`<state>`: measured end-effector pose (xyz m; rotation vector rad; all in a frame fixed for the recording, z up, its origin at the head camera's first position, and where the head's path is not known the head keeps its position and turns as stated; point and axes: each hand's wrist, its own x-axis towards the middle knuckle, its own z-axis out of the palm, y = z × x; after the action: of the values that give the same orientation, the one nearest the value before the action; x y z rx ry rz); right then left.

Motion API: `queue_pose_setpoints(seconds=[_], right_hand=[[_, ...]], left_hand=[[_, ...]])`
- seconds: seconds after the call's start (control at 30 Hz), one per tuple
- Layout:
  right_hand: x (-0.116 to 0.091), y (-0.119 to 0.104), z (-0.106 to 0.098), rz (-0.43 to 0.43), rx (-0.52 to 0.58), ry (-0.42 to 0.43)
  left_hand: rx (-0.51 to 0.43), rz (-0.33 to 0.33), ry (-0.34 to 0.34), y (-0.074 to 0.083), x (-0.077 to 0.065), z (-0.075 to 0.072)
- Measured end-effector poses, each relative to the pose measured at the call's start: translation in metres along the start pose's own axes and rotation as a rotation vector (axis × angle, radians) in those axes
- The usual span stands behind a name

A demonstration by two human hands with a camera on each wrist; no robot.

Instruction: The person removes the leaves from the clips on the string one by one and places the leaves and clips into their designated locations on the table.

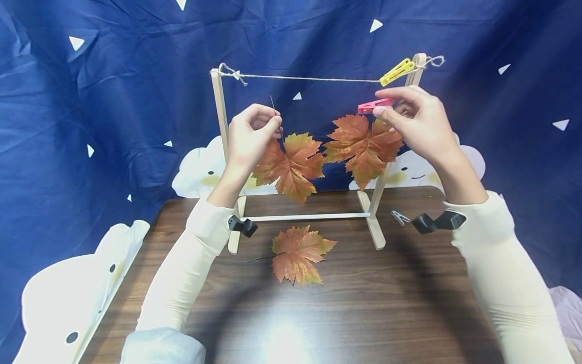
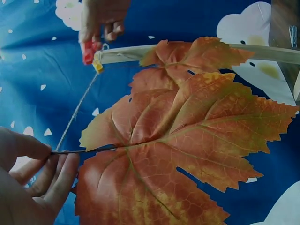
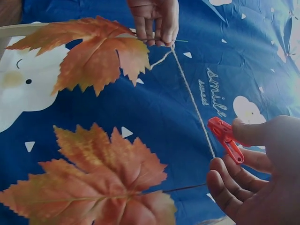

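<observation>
My left hand (image 1: pixel 252 136) pinches the thin stem (image 2: pixel 70 152) of an orange maple leaf (image 1: pixel 293 169) between thumb and fingertips. That leaf hangs below the hand, its blade tilted. In my right hand (image 1: pixel 420 121) a red-pink clothespin (image 3: pixel 226 138) is held between thumb and fingers, level under the string (image 1: pixel 309 78). A yellow clothespin (image 1: pixel 397 72) sits on the string's right end. Below it hangs a second maple leaf (image 1: pixel 364 146), the upper part of its stem hidden behind my right hand.
The string is tied between two posts of a wooden stand (image 1: pixel 219 103) with a white lower bar (image 1: pixel 309 217). A third leaf (image 1: pixel 300 255) lies on the brown table (image 1: pixel 364 303). A pale clothespin (image 1: pixel 400 218) lies right of the stand. A blue cloth (image 1: pixel 136 50) hangs behind.
</observation>
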<state>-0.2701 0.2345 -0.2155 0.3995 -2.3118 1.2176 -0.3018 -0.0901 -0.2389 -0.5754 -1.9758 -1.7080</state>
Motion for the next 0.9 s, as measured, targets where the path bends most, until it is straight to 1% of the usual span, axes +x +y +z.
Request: queue_pose_setpoints(seconds=[0.1,0.23,0.37,0.5,0.6,0.7,0.9], right_hand=[[-0.008,0.006,0.0,0.001,-0.004,-0.009],[-0.017,0.015,0.0,0.009,0.015,-0.024],[-0.026,0.024,0.0,0.007,0.051,-0.075],[-0.038,0.036,-0.001,-0.021,0.079,-0.13],[-0.046,0.045,-0.002,-0.05,0.081,-0.15],[-0.052,0.054,-0.003,-0.056,0.078,-0.156],[-0.064,0.075,-0.003,-0.012,-0.007,-0.122]], left_hand=[[-0.023,0.002,-0.002,-0.004,-0.005,-0.004],[-0.059,-0.018,-0.002,-0.009,-0.012,-0.008],[-0.074,-0.043,0.008,-0.013,-0.018,-0.013],[-0.087,-0.081,0.017,-0.019,-0.024,-0.018],[-0.106,-0.113,0.017,-0.023,-0.029,-0.021],[-0.124,-0.136,0.011,-0.027,-0.033,-0.023],[-0.104,-0.149,0.013,-0.034,-0.04,-0.025]])
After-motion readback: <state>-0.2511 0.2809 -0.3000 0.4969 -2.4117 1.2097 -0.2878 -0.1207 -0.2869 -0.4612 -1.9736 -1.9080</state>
